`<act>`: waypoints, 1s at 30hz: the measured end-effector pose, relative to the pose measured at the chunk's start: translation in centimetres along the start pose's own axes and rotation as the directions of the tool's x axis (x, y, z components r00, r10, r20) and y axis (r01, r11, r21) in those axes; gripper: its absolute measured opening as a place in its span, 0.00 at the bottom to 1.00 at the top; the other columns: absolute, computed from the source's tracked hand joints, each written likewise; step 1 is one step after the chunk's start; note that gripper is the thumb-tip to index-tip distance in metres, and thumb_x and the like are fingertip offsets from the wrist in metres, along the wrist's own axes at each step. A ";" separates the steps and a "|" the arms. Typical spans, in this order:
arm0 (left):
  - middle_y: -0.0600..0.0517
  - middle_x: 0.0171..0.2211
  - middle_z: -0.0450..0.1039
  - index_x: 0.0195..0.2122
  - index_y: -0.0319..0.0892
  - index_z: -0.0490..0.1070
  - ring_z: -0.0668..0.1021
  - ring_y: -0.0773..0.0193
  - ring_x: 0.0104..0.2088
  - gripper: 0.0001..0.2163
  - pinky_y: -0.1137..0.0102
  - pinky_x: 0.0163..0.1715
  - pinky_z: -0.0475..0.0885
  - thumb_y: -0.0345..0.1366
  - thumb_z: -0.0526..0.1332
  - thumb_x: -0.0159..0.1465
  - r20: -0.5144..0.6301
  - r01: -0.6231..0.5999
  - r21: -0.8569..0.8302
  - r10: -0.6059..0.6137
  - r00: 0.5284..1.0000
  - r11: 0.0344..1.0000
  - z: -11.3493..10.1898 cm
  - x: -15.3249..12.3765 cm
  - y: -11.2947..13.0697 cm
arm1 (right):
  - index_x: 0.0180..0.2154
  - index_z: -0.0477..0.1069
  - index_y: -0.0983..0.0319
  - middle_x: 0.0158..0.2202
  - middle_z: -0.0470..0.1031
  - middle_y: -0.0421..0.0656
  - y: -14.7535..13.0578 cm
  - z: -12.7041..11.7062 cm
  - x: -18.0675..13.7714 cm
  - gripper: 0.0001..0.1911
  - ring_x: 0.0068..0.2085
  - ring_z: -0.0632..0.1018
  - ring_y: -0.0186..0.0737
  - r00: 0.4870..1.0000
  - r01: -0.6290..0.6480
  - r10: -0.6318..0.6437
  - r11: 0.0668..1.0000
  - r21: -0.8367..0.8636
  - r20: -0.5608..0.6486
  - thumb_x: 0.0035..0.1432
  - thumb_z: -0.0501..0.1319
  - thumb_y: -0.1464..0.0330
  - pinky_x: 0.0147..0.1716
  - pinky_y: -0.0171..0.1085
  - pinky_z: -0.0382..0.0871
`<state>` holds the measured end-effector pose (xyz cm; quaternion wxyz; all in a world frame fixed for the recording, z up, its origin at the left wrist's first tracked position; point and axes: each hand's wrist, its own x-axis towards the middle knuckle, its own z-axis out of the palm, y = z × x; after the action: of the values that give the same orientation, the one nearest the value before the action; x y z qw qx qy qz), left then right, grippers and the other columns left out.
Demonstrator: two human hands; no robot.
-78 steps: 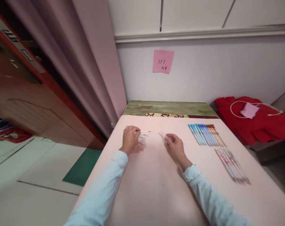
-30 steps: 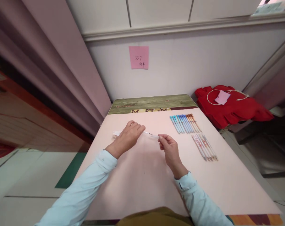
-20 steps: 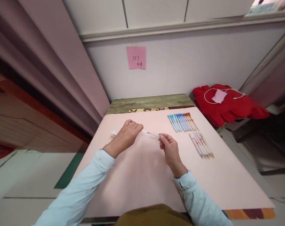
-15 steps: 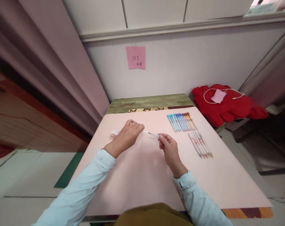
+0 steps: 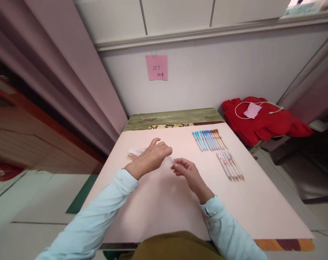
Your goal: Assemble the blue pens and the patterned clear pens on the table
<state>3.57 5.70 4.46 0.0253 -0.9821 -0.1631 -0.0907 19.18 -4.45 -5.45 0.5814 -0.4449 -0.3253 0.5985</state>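
Over the middle of the table, a slim, pale translucent pen barrel [image 5: 171, 160] slants between my hands. The fingertips of my left hand [image 5: 153, 156] pinch close at its upper end. My right hand [image 5: 187, 172] grips its lower end between thumb and fingers. My fingers cover both ends, so whether a refill sits inside cannot be made out. Partly behind my left hand lies a bunch of thin white sticks, probably refills [image 5: 135, 153]. To the right, a row of blue and brown-orange pens [image 5: 209, 140] lies above a row of several clear pen barrels [image 5: 230, 166].
A pale pink sheet [image 5: 164, 213] covers the table, with a green strip [image 5: 174, 116] along its far edge. Beyond the right edge sits a red cloth bundle [image 5: 269, 126] with a white cable. A pink note [image 5: 156, 68] hangs on the wall; a curtain [image 5: 79, 61] stands left.
My hands have come closer together, my right hand moving left and slightly down. The thin white refill with a dark band, visible between them earlier, no longer shows; only the barrel does.
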 end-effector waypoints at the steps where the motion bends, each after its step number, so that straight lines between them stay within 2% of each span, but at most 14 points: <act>1: 0.52 0.29 0.72 0.37 0.43 0.67 0.74 0.60 0.37 0.15 0.52 0.59 0.55 0.17 0.50 0.58 0.001 -0.004 -0.003 0.004 1.000 1.000 0.1 0.0 0.3 | 0.38 0.76 0.61 0.32 0.79 0.45 0.0 0.1 -0.2 0.17 0.32 0.76 0.37 0.999 0.015 -0.013 0.999 -0.037 0.033 0.50 0.69 0.58 0.33 0.36 0.68; 4: 0.48 0.37 0.75 0.43 0.44 0.69 0.74 0.57 0.47 0.18 0.48 0.62 0.49 0.17 0.51 0.58 -0.066 -0.009 -0.042 0.006 0.998 0.999 0.7 -0.6 1.7 | 0.38 0.76 0.61 0.33 0.80 0.46 0.4 0.4 -0.5 0.17 0.34 0.77 0.40 0.996 0.040 -0.033 0.996 -0.085 0.084 0.51 0.68 0.56 0.35 0.38 0.69; 7: 0.42 0.55 0.70 0.51 0.45 0.67 0.66 0.51 0.60 0.17 0.46 0.62 0.48 0.23 0.53 0.62 -0.266 0.105 -0.081 -0.123 0.956 0.991 2.4 -2.4 3.0 | 0.38 0.76 0.61 0.36 0.80 0.47 1.2 0.4 -0.5 0.18 0.37 0.78 0.42 0.999 0.033 -0.031 0.997 -0.064 0.042 0.51 0.68 0.55 0.38 0.39 0.69; 9: 0.42 0.54 0.70 0.51 0.44 0.68 0.68 0.52 0.58 0.14 0.50 0.60 0.56 0.27 0.55 0.64 -0.413 0.280 -0.168 -0.326 0.850 0.945 4.2 -4.8 2.9 | 0.39 0.76 0.61 0.39 0.80 0.48 1.8 0.3 -0.3 0.20 0.40 0.77 0.43 0.998 0.053 -0.054 0.997 -0.049 -0.025 0.50 0.69 0.54 0.39 0.39 0.70; 11: 0.44 0.45 0.74 0.43 0.43 0.71 0.73 0.54 0.50 0.08 0.55 0.53 0.64 0.30 0.55 0.65 -0.469 0.487 -0.275 -0.557 0.685 0.829 6.1 -8.0 1.6 | 0.40 0.76 0.61 0.42 0.79 0.48 2.3 0.1 0.0 0.20 0.41 0.77 0.43 0.991 0.082 -0.085 0.996 -0.042 -0.101 0.49 0.69 0.54 0.39 0.39 0.70; 14: 0.45 0.36 0.74 0.33 0.42 0.72 0.75 0.52 0.40 0.04 0.58 0.44 0.68 0.34 0.58 0.62 -0.352 0.744 -0.330 -0.807 0.474 0.581 8.7 -13.2 -1.3 | 0.40 0.76 0.61 0.42 0.78 0.48 2.8 -0.1 0.3 0.21 0.39 0.76 0.41 0.978 0.087 -0.090 0.996 -0.028 -0.189 0.49 0.70 0.55 0.37 0.39 0.69; 15: 0.45 0.35 0.74 0.32 0.42 0.72 0.75 0.52 0.39 0.05 0.58 0.43 0.68 0.34 0.58 0.61 -0.298 0.791 -0.317 -0.847 0.440 0.523 9.4 -14.8 -2.2 | 0.40 0.76 0.61 0.41 0.78 0.47 3.0 -0.1 0.3 0.21 0.38 0.76 0.41 0.975 0.081 -0.085 0.996 -0.026 -0.204 0.48 0.70 0.55 0.36 0.39 0.69; 16: 0.45 0.36 0.75 0.33 0.42 0.73 0.74 0.51 0.40 0.04 0.57 0.44 0.68 0.34 0.59 0.60 -0.266 0.811 -0.304 -0.862 0.432 0.500 9.9 -16.0 -3.0 | 0.40 0.76 0.61 0.40 0.79 0.47 3.1 -0.1 0.4 0.21 0.37 0.76 0.40 0.974 0.076 -0.079 0.997 -0.024 -0.212 0.48 0.70 0.55 0.36 0.38 0.69; 18: 0.44 0.42 0.75 0.39 0.43 0.74 0.74 0.51 0.45 0.08 0.57 0.48 0.66 0.33 0.59 0.59 -0.227 0.798 -0.298 -0.850 0.474 0.524 10.6 -17.6 -4.2 | 0.40 0.76 0.62 0.38 0.78 0.46 3.4 0.0 0.5 0.21 0.35 0.75 0.39 0.974 0.068 -0.070 0.998 -0.018 -0.217 0.48 0.70 0.56 0.34 0.37 0.68; 20: 0.45 0.45 0.75 0.41 0.44 0.74 0.73 0.51 0.48 0.09 0.57 0.50 0.65 0.33 0.59 0.60 -0.216 0.775 -0.308 -0.834 0.508 0.552 10.9 -18.1 -4.7 | 0.39 0.76 0.62 0.36 0.78 0.45 3.7 0.1 0.4 0.21 0.34 0.75 0.38 0.973 0.063 -0.065 0.998 -0.016 -0.219 0.47 0.70 0.56 0.33 0.37 0.68; 23: 0.46 0.41 0.76 0.37 0.43 0.73 0.73 0.52 0.45 0.05 0.58 0.48 0.65 0.34 0.59 0.61 -0.215 0.756 -0.324 -0.822 0.527 0.569 10.9 -18.0 -4.3 | 0.39 0.76 0.62 0.35 0.78 0.45 4.0 0.0 0.3 0.20 0.33 0.75 0.38 0.970 0.073 -0.078 0.997 -0.029 -0.232 0.47 0.71 0.57 0.32 0.36 0.68; 26: 0.47 0.37 0.75 0.36 0.43 0.70 0.74 0.53 0.41 0.04 0.59 0.45 0.66 0.34 0.56 0.63 -0.222 0.729 -0.351 -0.808 0.545 0.588 10.5 -17.7 -2.6 | 0.39 0.77 0.62 0.35 0.78 0.46 3.9 -0.3 0.1 0.20 0.33 0.75 0.38 0.962 0.105 -0.117 0.993 -0.060 -0.245 0.47 0.70 0.57 0.32 0.37 0.68; 28: 0.48 0.34 0.74 0.37 0.43 0.70 0.74 0.55 0.38 0.05 0.61 0.42 0.67 0.35 0.56 0.65 -0.238 0.694 -0.432 -0.816 0.527 0.575 10.1 -17.0 -1.3 | 0.39 0.77 0.62 0.35 0.78 0.46 3.8 -0.7 0.1 0.19 0.33 0.75 0.38 0.958 0.124 -0.138 0.990 -0.071 -0.253 0.48 0.70 0.57 0.32 0.37 0.68; 30: 0.50 0.34 0.74 0.39 0.44 0.70 0.74 0.58 0.35 0.05 0.64 0.39 0.68 0.37 0.57 0.64 -0.243 0.617 -0.589 -0.843 0.480 0.522 9.9 -15.5 -0.4 | 0.39 0.77 0.62 0.35 0.78 0.45 3.8 -1.0 0.2 0.19 0.33 0.75 0.37 0.953 0.141 -0.154 0.988 -0.068 -0.262 0.48 0.70 0.57 0.32 0.36 0.68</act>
<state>-9.25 1.95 -8.12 -0.1889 -0.7280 -0.5402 -0.3774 18.52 -4.80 -9.30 0.6520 -0.5098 -0.2907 0.4801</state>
